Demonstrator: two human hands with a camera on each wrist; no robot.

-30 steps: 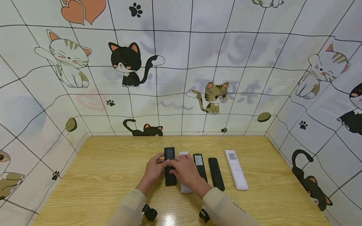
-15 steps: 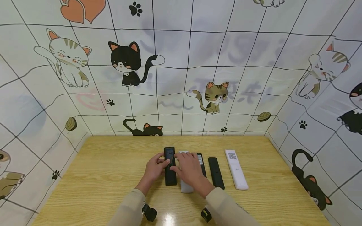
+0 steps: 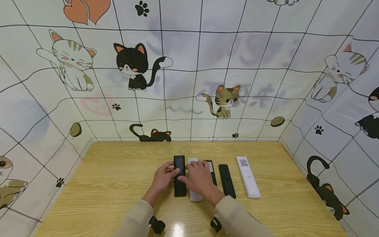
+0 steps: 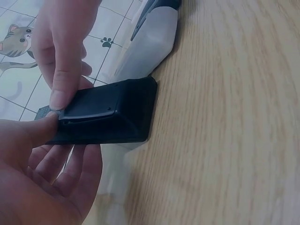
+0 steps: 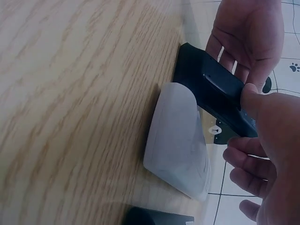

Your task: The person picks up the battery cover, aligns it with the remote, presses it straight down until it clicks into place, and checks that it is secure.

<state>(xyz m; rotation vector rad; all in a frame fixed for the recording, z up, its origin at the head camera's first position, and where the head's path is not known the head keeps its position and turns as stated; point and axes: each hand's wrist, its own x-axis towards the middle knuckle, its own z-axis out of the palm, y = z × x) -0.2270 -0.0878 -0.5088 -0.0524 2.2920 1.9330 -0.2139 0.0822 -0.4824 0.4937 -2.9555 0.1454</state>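
A black remote control (image 3: pixel 180 177) lies back side up at the left end of a row of remotes. My left hand (image 3: pixel 162 177) holds it from the left, thumb on its back and fingers along its side. My right hand (image 3: pixel 199 177) holds its right edge, with the thumb on the back and the fingers beside it. In the left wrist view, both thumbs rest near one end of the raised battery cover (image 4: pixel 91 102). Just right of this remote is a white remote (image 5: pixel 176 140), partly hidden under my right hand in the head view.
Farther right lie a black remote with a white label (image 3: pixel 211 167), a plain black remote (image 3: pixel 227 181) and a long white remote (image 3: pixel 248 177). They lie on a wooden table (image 3: pixel 118 184). A cat-patterned cloth (image 3: pixel 183 82) surrounds its back and sides.
My right hand has drawn back to the right from over the black remote to its right edge. The left hand keeps its hold, and the remote has shifted very slightly.
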